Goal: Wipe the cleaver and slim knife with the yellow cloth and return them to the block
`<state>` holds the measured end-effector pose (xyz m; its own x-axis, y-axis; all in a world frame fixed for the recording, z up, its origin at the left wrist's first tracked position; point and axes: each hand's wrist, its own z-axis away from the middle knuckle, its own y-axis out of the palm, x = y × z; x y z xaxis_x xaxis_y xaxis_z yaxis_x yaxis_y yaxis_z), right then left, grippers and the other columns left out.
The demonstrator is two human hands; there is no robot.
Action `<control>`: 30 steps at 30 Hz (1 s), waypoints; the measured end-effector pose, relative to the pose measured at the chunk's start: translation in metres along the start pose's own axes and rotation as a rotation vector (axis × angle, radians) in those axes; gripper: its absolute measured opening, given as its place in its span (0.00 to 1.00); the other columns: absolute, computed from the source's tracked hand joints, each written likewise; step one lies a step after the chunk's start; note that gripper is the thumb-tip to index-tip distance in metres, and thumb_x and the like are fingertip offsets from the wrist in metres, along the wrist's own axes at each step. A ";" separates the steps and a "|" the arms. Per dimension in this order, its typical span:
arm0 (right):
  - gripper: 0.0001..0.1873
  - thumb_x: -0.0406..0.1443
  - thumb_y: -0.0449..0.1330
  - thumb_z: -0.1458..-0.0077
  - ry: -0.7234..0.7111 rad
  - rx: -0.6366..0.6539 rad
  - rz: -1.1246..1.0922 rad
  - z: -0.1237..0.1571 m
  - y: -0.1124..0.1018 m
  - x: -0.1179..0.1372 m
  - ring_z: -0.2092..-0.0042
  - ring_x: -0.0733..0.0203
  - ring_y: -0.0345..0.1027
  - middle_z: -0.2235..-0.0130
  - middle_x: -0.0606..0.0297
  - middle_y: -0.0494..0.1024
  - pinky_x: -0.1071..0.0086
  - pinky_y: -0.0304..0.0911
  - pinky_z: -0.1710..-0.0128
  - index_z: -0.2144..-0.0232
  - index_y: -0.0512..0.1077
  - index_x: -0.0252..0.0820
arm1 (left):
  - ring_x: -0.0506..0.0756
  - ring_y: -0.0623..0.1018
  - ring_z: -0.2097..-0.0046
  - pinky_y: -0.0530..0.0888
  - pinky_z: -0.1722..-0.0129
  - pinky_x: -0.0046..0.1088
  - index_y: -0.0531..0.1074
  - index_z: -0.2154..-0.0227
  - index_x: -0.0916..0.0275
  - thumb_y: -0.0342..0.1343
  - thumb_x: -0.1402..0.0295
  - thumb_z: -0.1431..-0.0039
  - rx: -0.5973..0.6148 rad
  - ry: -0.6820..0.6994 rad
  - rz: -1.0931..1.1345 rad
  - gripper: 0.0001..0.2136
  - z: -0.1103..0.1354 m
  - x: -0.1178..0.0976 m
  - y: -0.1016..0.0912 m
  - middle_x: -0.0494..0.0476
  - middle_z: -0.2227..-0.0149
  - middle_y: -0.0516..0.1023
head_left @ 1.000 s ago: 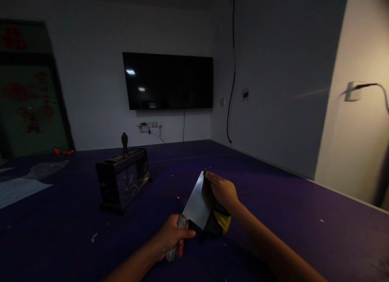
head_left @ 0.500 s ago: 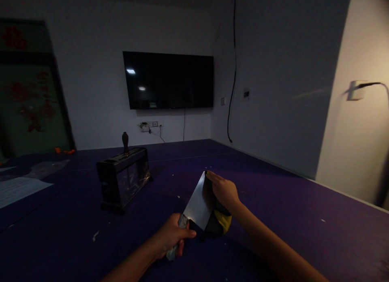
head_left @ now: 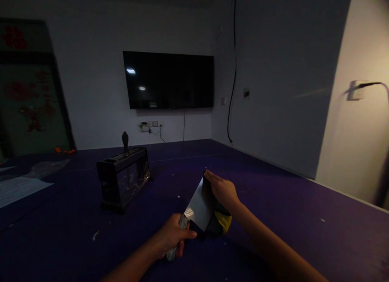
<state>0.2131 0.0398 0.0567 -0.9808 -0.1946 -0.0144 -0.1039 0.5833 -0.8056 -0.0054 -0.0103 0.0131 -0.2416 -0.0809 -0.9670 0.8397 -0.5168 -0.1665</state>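
My left hand (head_left: 172, 236) is closed around the handle of a wide cleaver (head_left: 199, 206), whose steel blade slants up and to the right over the purple floor. My right hand (head_left: 223, 190) presses a dark cloth with a yellow patch (head_left: 221, 222) against the far side of the blade, near its top edge. The fingers of that hand curl over the cloth and are partly hidden behind the blade. Both forearms reach in from the bottom of the picture.
A dark knife block (head_left: 123, 178) with one handle sticking up stands on the purple floor (head_left: 288, 217) to the left. A black television (head_left: 168, 80) hangs on the far wall above sockets (head_left: 150, 125). A cable (head_left: 232, 71) runs down the right wall. Small white scraps lie scattered.
The cleaver blade has tilted slightly, so its face now reflects less light. Both hands stay in nearly the same place.
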 end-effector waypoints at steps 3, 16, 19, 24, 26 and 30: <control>0.25 0.28 0.44 0.46 0.015 -0.001 0.007 0.001 -0.001 0.001 0.57 0.62 0.70 0.44 0.72 0.61 0.70 0.67 0.62 0.48 0.62 0.49 | 0.45 0.62 0.90 0.55 0.91 0.17 0.57 0.77 0.61 0.61 0.63 0.62 0.002 0.014 0.015 0.16 0.001 -0.002 0.001 0.39 0.88 0.59; 0.25 0.28 0.44 0.46 0.071 -0.010 -0.019 0.001 -0.001 0.001 0.55 0.62 0.68 0.45 0.70 0.63 0.70 0.66 0.59 0.48 0.63 0.49 | 0.46 0.62 0.90 0.54 0.91 0.18 0.58 0.74 0.61 0.60 0.60 0.62 -0.018 0.053 0.060 0.17 -0.001 0.003 0.001 0.40 0.89 0.59; 0.24 0.27 0.44 0.46 0.062 -0.013 -0.023 0.001 0.002 -0.001 0.53 0.62 0.66 0.45 0.68 0.63 0.70 0.64 0.57 0.49 0.64 0.46 | 0.46 0.61 0.90 0.55 0.90 0.18 0.57 0.73 0.61 0.60 0.59 0.61 -0.032 0.041 0.066 0.18 -0.001 0.004 0.001 0.40 0.89 0.60; 0.24 0.27 0.44 0.47 0.064 0.001 -0.021 0.001 0.006 -0.004 0.50 0.63 0.64 0.46 0.67 0.64 0.70 0.62 0.54 0.49 0.64 0.44 | 0.45 0.60 0.90 0.55 0.89 0.18 0.57 0.74 0.60 0.60 0.58 0.62 -0.075 0.036 0.085 0.18 0.000 0.004 0.002 0.39 0.89 0.60; 0.24 0.26 0.45 0.47 0.065 0.005 -0.021 0.001 0.006 -0.005 0.50 0.63 0.64 0.46 0.66 0.64 0.70 0.62 0.54 0.49 0.64 0.44 | 0.46 0.61 0.90 0.55 0.90 0.18 0.57 0.74 0.60 0.60 0.58 0.62 -0.080 0.036 0.096 0.18 -0.001 0.005 0.003 0.40 0.89 0.60; 0.25 0.25 0.46 0.49 0.069 0.008 -0.020 0.001 0.005 -0.005 0.52 0.62 0.65 0.46 0.66 0.64 0.71 0.64 0.56 0.49 0.64 0.45 | 0.46 0.60 0.90 0.54 0.90 0.18 0.57 0.74 0.60 0.60 0.58 0.63 -0.093 0.048 0.129 0.19 -0.002 0.006 0.003 0.40 0.90 0.60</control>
<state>0.2177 0.0428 0.0518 -0.9877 -0.1506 0.0425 -0.1223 0.5739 -0.8097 -0.0033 -0.0103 0.0063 -0.1072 -0.0991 -0.9893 0.9042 -0.4235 -0.0556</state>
